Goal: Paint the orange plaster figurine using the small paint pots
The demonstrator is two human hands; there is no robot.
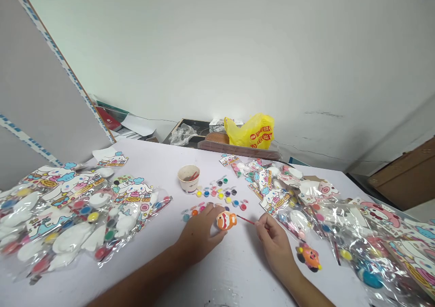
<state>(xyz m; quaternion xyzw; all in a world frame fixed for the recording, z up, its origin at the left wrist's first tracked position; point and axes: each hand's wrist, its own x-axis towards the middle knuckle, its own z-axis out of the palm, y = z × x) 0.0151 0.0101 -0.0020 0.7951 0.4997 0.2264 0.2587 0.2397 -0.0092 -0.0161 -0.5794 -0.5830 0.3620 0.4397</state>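
My left hand (200,231) grips a small figurine (226,220), painted orange with white and red patches, just above the table. Between the fingers of my right hand (274,241) is a thin red paintbrush (247,219), its tip close to the figurine's right side; whether they touch I cannot tell. Beyond my hands lie several small open paint pots (228,199) in many colours. A paper cup (189,179) behind them holds liquid and a red stick-like thing. Right of my right hand rests another painted figurine (309,256), orange with black and yellow parts.
Clear bags of white figurines and paints (71,225) cover the table's left side. More such bags (353,234) spread along the right. Behind the table's back edge are a yellow plastic bag (251,131) and a black tray (185,126). A grey panel (44,80) stands at left.
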